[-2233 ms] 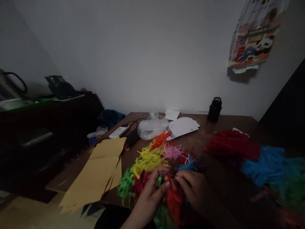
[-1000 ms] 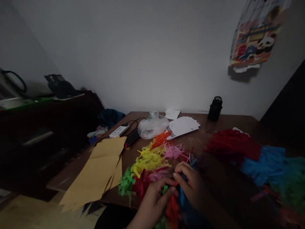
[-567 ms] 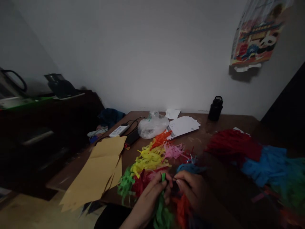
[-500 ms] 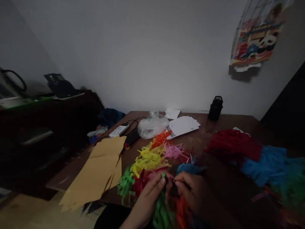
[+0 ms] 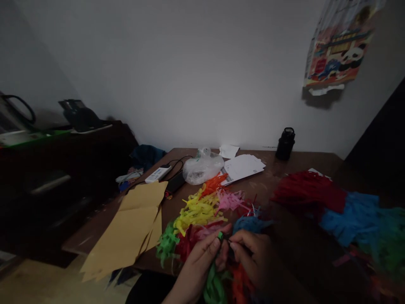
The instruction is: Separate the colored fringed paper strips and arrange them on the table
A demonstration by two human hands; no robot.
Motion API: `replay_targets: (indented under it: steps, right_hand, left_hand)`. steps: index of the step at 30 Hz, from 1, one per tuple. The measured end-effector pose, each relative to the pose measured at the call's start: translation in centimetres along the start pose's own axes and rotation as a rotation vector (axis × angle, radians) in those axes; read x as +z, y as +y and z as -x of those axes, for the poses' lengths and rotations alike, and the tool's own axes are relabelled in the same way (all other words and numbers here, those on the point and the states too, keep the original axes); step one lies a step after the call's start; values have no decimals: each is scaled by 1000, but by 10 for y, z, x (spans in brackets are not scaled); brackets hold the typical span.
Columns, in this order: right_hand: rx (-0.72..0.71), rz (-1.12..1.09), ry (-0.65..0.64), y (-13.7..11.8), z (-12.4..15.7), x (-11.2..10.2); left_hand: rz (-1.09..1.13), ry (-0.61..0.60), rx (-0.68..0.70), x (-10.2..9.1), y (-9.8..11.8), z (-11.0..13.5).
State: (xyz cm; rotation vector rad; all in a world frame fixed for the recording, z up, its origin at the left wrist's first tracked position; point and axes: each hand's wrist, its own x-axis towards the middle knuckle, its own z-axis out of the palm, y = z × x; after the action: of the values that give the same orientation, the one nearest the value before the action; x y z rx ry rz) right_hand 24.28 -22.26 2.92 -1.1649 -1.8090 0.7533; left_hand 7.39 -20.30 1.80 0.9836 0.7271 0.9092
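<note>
Low in the head view, my left hand (image 5: 202, 257) pinches the looped top of a green paper tassel (image 5: 215, 285), whose strips hang below the fingers. Close beside it, the fingertips of my right hand (image 5: 253, 255) are pressed together on something thin and dark at that loop, too small to make out. An orange tassel (image 5: 241, 280) hangs under my hands, partly covered by them. Just beyond lie yellow tassels (image 5: 198, 211), a pink tassel (image 5: 229, 199) and a blue tassel (image 5: 251, 223) on the brown table.
Brown paper sheets (image 5: 126, 228) overhang the table's left edge. A plastic bag (image 5: 203, 167), white papers (image 5: 243, 168) and a white power strip (image 5: 158, 173) lie farther back. A black bottle (image 5: 285, 144) stands near the wall. Fringed red paper (image 5: 311, 192) and blue paper (image 5: 351, 217) lie at right.
The green loop and my left fingertips have shifted slightly right and down. My left fingers have curled in closer under the loop, while my right hand stays pinched beside it.
</note>
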Motion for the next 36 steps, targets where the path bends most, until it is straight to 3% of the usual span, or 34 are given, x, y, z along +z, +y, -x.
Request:
replay_targets:
  steps: [5,9,12,19,26,30,36]
  right_hand:
    - [-35,38,11,-3,-1,1]
    - [32,-52,8,2,-1,5]
    - [65,-114,5,6,-1,5]
    - [87,2,72,4,8,6]
    - [76,54,161,-3,16,5]
    - [13,95,110,1,19,8]
    - [177,67,171,-3,13,17]
  left_hand:
    - [-285,19,89,-3,-1,0]
    - [-444,61,129,-4,0,2]
    - [-422,97,121,-3,0,4]
    - [-196,188,129,-7,-12,-1]
    - [-115,311,148,-5,-14,-2]
    - [-191,361,163,-3,-16,-1]
    - [-416,391,314,0,-19,2]
